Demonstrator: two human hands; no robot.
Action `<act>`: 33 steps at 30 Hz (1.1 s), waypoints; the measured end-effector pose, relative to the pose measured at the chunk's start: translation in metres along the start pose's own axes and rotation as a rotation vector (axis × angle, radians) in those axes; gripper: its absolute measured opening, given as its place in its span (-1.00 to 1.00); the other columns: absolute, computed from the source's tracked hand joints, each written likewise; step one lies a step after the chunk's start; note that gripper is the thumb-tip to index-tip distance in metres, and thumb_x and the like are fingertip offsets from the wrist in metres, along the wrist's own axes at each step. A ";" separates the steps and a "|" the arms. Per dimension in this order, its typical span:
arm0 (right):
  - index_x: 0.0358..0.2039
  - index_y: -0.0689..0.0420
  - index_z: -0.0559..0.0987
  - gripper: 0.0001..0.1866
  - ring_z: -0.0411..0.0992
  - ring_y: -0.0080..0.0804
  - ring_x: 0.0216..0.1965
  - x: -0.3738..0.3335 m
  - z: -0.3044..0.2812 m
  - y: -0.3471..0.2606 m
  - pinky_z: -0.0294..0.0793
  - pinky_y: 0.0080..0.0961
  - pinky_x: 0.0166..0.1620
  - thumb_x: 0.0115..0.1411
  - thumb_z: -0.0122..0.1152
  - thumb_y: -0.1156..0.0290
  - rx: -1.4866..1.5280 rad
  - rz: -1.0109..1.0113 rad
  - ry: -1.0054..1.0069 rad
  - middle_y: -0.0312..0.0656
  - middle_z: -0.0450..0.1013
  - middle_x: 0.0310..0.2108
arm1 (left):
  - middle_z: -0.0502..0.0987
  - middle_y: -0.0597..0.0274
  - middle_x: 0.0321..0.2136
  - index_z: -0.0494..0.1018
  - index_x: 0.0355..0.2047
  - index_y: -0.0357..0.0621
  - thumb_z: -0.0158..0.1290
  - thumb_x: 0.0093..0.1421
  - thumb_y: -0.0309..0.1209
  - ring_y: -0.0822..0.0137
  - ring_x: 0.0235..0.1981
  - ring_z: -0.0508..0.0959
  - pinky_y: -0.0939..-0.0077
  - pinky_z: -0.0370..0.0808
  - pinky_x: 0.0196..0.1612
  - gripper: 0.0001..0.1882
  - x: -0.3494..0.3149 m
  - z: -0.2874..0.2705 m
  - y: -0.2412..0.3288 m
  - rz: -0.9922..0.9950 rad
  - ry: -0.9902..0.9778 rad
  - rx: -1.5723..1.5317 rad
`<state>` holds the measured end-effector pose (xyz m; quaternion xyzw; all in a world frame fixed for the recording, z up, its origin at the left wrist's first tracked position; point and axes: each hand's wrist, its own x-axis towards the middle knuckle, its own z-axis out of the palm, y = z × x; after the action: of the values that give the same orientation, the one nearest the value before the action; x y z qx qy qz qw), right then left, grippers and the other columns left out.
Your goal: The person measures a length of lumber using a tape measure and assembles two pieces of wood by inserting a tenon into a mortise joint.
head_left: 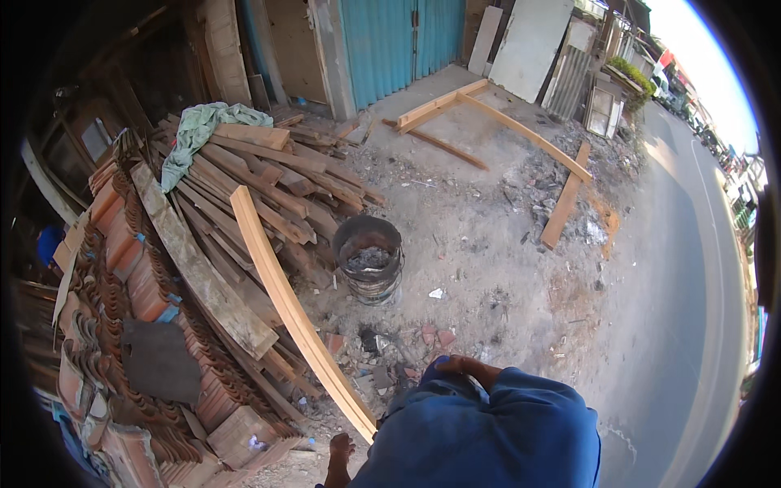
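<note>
My left hand (pixel 341 446) is at the bottom edge, beside the near end of a long pale wooden beam (pixel 286 305). Its fingers look curled, with a gap between hand and beam. The beam slants up to the far left, and my blue shirt (pixel 488 435) hides its near end. In front of my body, my right hand (pixel 464 365) is bent inward with closed fingers. Something blue shows against it, too small to name. A round, blackened bucket (pixel 368 259) with ash inside stands on the ground ahead.
Stacked roof tiles (pixel 134 272) and a pile of old planks (pixel 268 175) fill the left, with a green cloth (pixel 199 138) on top. A wooden frame (pixel 525 134) and a brown plank (pixel 567 197) lie ahead right. The road (pixel 679 268) runs along the right.
</note>
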<state>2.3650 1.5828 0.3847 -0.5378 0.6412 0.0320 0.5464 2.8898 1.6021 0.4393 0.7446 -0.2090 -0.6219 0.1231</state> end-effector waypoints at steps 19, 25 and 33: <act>-0.15 0.10 0.66 -0.55 0.48 0.22 -0.03 -0.162 0.035 0.133 0.47 0.01 0.04 0.32 -0.07 0.05 -0.218 0.037 0.325 0.17 0.54 -0.14 | 0.59 0.10 -0.35 0.54 -0.15 -0.12 0.06 0.23 -0.18 0.15 -0.42 0.59 0.28 0.50 -0.37 -0.69 -0.074 0.063 -0.114 0.089 -0.078 0.529; -0.30 0.20 0.66 -0.66 0.58 0.09 -0.26 -0.277 0.110 0.300 0.58 -0.12 -0.17 0.21 0.04 0.23 0.057 0.447 0.385 0.11 0.60 -0.27 | 0.60 0.08 -0.34 0.55 -0.16 -0.11 0.08 0.21 -0.16 0.13 -0.38 0.60 0.27 0.51 -0.32 -0.67 -0.061 0.138 -0.096 0.169 -0.236 0.680; -0.42 0.26 0.63 -0.66 0.57 -0.17 -0.54 -0.315 0.131 0.278 0.57 -0.22 -0.45 0.16 0.10 0.21 0.684 0.733 0.435 0.05 0.58 -0.50 | 0.61 0.04 -0.33 0.57 -0.17 -0.10 0.09 0.17 -0.13 0.09 -0.33 0.61 0.24 0.53 -0.26 -0.65 -0.055 0.256 -0.057 0.405 -0.513 0.845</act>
<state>2.1956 1.9882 0.4123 -0.0650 0.8588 -0.1020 0.4978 2.6410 1.6979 0.4119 0.4978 -0.6043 -0.6094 -0.1251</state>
